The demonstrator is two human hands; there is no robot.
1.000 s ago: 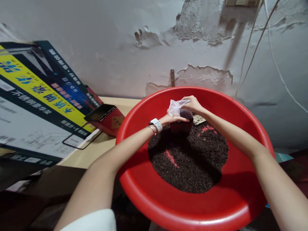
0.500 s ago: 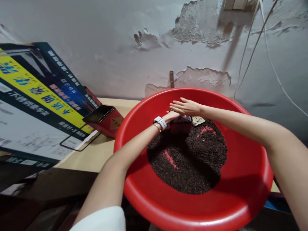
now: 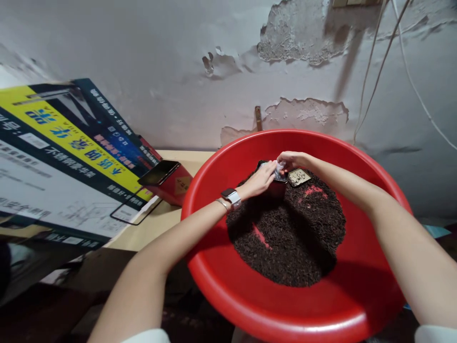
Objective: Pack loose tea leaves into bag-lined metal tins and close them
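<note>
A dark red tin (image 3: 277, 191), partly in shadow, stands on dark loose leaves that look like tea (image 3: 285, 257) in a large red basin (image 3: 374, 267). Crumpled clear plastic bag (image 3: 279, 173) shows at the tin's mouth. My right hand (image 3: 291, 161) has its fingers curled in, pinching the bag from the right. From the left, my left hand (image 3: 262, 180), with a watch on its wrist, presses its closed fingers against the same plastic. A small pale-gold lid (image 3: 299, 177), sprinkled with leaves, lies right of the tin.
Left of the basin, an open red tin (image 3: 173, 183) stands on a pale tabletop (image 3: 143, 233), beside a thin black wire frame (image 3: 124, 221). A large printed carton (image 3: 71, 157) leans there. Behind is a peeling wall (image 3: 160, 71) with hanging cables (image 3: 378, 76).
My right hand was stretched flat over my left at the tin; it has drawn back right and curled onto the plastic. The gold lid shows more fully. The view has shifted slightly.
</note>
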